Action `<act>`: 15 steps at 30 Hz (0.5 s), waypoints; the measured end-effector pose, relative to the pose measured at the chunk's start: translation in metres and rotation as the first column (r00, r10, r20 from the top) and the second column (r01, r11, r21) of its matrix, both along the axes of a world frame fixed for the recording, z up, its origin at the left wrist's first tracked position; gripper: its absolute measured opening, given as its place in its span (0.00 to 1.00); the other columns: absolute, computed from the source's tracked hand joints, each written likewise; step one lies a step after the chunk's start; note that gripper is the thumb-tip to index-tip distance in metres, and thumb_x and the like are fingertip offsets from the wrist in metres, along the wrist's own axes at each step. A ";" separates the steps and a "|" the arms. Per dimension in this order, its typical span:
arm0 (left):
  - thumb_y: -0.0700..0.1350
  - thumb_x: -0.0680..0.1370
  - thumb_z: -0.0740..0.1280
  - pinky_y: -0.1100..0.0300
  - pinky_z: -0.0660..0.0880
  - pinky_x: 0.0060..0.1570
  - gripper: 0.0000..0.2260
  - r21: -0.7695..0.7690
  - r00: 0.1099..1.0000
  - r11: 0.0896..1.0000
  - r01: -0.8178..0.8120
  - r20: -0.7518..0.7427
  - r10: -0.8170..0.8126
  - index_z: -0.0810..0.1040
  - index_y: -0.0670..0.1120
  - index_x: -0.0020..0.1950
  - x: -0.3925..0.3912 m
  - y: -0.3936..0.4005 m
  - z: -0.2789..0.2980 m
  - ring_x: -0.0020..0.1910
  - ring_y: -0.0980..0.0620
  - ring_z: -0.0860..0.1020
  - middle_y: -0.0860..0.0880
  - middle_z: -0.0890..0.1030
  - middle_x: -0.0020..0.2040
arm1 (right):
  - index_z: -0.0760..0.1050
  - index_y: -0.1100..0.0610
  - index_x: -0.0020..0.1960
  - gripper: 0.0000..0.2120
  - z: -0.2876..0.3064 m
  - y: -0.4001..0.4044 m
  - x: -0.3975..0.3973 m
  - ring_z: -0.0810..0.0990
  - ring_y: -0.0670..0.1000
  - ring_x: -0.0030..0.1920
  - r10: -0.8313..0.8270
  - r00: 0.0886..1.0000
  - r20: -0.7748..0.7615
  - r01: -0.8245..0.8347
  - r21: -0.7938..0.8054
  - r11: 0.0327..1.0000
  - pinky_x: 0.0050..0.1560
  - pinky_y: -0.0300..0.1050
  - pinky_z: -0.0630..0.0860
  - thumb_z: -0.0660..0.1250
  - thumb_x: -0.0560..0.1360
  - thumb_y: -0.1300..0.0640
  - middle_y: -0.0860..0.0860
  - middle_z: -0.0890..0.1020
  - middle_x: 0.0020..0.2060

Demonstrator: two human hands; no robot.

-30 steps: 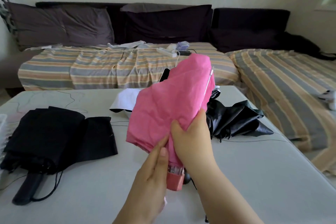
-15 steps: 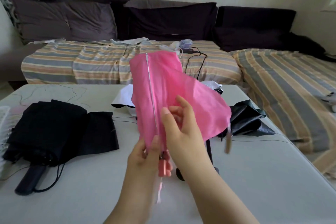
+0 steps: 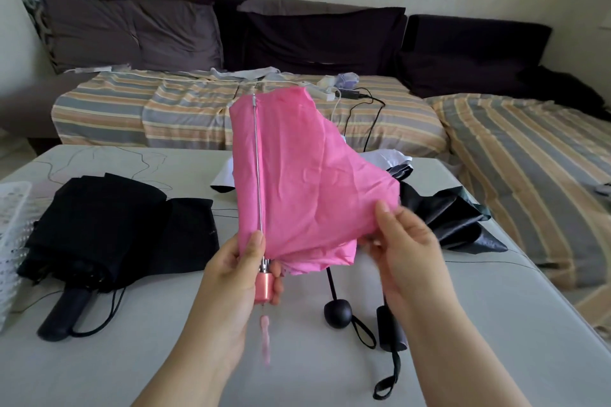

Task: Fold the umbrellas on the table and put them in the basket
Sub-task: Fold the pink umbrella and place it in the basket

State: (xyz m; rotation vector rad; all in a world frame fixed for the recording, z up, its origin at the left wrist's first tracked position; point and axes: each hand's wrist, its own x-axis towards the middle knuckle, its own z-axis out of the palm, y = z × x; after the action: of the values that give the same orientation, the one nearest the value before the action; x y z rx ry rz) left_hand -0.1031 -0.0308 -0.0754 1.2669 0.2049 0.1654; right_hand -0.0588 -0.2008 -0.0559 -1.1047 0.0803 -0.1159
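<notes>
Above grey table (image 3: 496,324): pink umbrella (image 3: 297,182) held upright, canopy loose, silver rib exposed. Left hand (image 3: 236,277) grips pink handle; right hand (image 3: 401,249) pinches canopy edge. Black folded umbrella (image 3: 99,228) left, near white basket (image 3: 11,225). Black umbrellas (image 3: 446,218) behind right hand, partly hidden. No readable writing.

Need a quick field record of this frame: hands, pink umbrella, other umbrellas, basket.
left hand: grips the pink umbrella at its handle
right hand: pinches the canopy's lower right edge
pink umbrella: held upright above the table, canopy loose, not yet wrapped
black umbrella: lies on the table at left, canopy loose
other umbrellas: dark heap at right behind the pink one, count unclear
basket: white, at the table's left edge, contents not visible
</notes>
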 end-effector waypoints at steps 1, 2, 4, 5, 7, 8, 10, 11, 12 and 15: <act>0.49 0.79 0.61 0.61 0.69 0.23 0.16 0.021 1.000 1.000 -0.023 -0.013 0.023 0.72 0.34 0.48 0.001 0.001 -0.002 0.24 0.49 0.72 0.45 0.74 0.27 | 0.75 0.55 0.30 0.13 0.003 -0.001 -0.001 0.77 0.46 0.34 -0.020 0.996 0.090 0.017 0.030 0.999 0.41 0.39 0.79 0.66 0.73 0.58 0.51 0.77 0.31; 0.48 0.80 0.61 0.60 0.69 0.23 0.16 0.031 0.998 0.998 -0.047 -0.028 0.048 0.72 0.33 0.49 0.002 0.002 -0.004 0.24 0.49 0.72 0.45 0.74 0.27 | 0.75 0.55 0.29 0.12 0.006 -0.002 -0.003 0.78 0.47 0.36 -0.011 0.988 0.153 0.003 0.055 0.998 0.45 0.41 0.80 0.66 0.71 0.56 0.52 0.78 0.33; 0.48 0.80 0.61 0.61 0.68 0.22 0.17 0.057 0.995 0.996 -0.075 -0.058 0.079 0.71 0.32 0.49 0.004 0.002 -0.007 0.23 0.50 0.72 0.45 0.74 0.26 | 0.74 0.52 0.29 0.12 0.007 -0.003 -0.006 0.78 0.48 0.38 -0.005 0.978 0.210 0.001 0.018 1.000 0.48 0.45 0.79 0.68 0.70 0.52 0.52 0.78 0.34; 0.48 0.80 0.61 0.61 0.67 0.22 0.17 0.069 0.994 0.995 -0.074 -0.075 0.079 0.71 0.33 0.48 0.004 0.001 -0.008 0.22 0.50 0.71 0.45 0.74 0.26 | 0.75 0.51 0.30 0.13 0.008 -0.003 -0.007 0.78 0.49 0.40 -0.001 0.972 0.236 0.021 -0.082 0.996 0.51 0.48 0.78 0.71 0.70 0.48 0.52 0.79 0.35; 0.50 0.80 0.61 0.61 0.64 0.23 0.16 0.074 0.992 0.996 -0.057 -0.106 0.065 0.71 0.36 0.44 0.004 0.002 -0.008 0.21 0.49 0.71 0.45 0.75 0.26 | 0.80 0.49 0.39 0.06 0.007 -0.004 -0.007 0.78 0.49 0.52 0.026 0.952 0.305 0.075 -0.315 0.946 0.60 0.53 0.74 0.72 0.70 0.48 0.51 0.81 0.49; 0.50 0.80 0.61 0.62 0.64 0.22 0.15 0.059 0.991 0.997 -0.051 -0.117 0.057 0.72 0.38 0.42 0.004 0.003 -0.008 0.21 0.49 0.72 0.45 0.75 0.26 | 0.82 0.45 0.47 0.06 0.008 -0.004 -0.006 0.77 0.46 0.58 0.056 0.950 0.306 0.068 -0.380 0.923 0.63 0.50 0.72 0.69 0.70 0.52 0.47 0.78 0.59; 0.48 0.80 0.61 0.61 0.67 0.20 0.13 0.033 0.991 0.999 -0.038 -0.127 0.042 0.73 0.41 0.41 0.003 0.005 -0.006 0.22 0.50 0.71 0.45 0.74 0.27 | 0.77 0.33 0.57 0.24 0.007 -0.007 -0.004 0.76 0.36 0.56 0.106 0.958 0.266 0.020 -0.431 0.902 0.61 0.42 0.71 0.65 0.73 0.61 0.39 0.69 0.67; 0.48 0.80 0.61 0.61 0.68 0.20 0.13 0.041 0.991 0.999 -0.028 -0.127 0.033 0.73 0.41 0.41 0.003 0.005 -0.005 0.22 0.50 0.71 0.44 0.74 0.27 | 0.74 0.30 0.60 0.29 0.007 -0.007 -0.003 0.77 0.35 0.55 0.112 0.962 0.249 0.007 -0.434 0.901 0.58 0.39 0.73 0.65 0.75 0.64 0.38 0.66 0.68; 0.48 0.80 0.61 0.61 0.68 0.20 0.13 0.058 0.992 0.998 -0.019 -0.125 0.026 0.73 0.40 0.42 0.002 0.005 -0.005 0.22 0.50 0.71 0.44 0.74 0.27 | 0.70 0.30 0.63 0.31 0.006 -0.005 -0.002 0.77 0.36 0.56 0.102 0.967 0.234 0.005 -0.419 0.908 0.54 0.36 0.76 0.66 0.76 0.65 0.39 0.66 0.69; 0.47 0.81 0.61 0.62 0.68 0.20 0.12 0.094 0.993 0.996 -0.001 -0.118 0.012 0.73 0.39 0.43 0.000 0.002 -0.005 0.22 0.50 0.71 0.44 0.73 0.27 | 0.65 0.37 0.70 0.34 0.005 0.001 0.000 0.79 0.38 0.55 0.041 0.986 0.161 0.017 -0.342 0.940 0.42 0.29 0.77 0.69 0.74 0.66 0.41 0.68 0.69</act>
State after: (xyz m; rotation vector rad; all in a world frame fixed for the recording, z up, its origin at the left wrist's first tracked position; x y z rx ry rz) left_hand -0.1035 -0.0290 -0.0802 1.3709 0.3064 0.1062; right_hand -0.0590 -0.2001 -0.0512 -1.4392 -0.1002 -0.2166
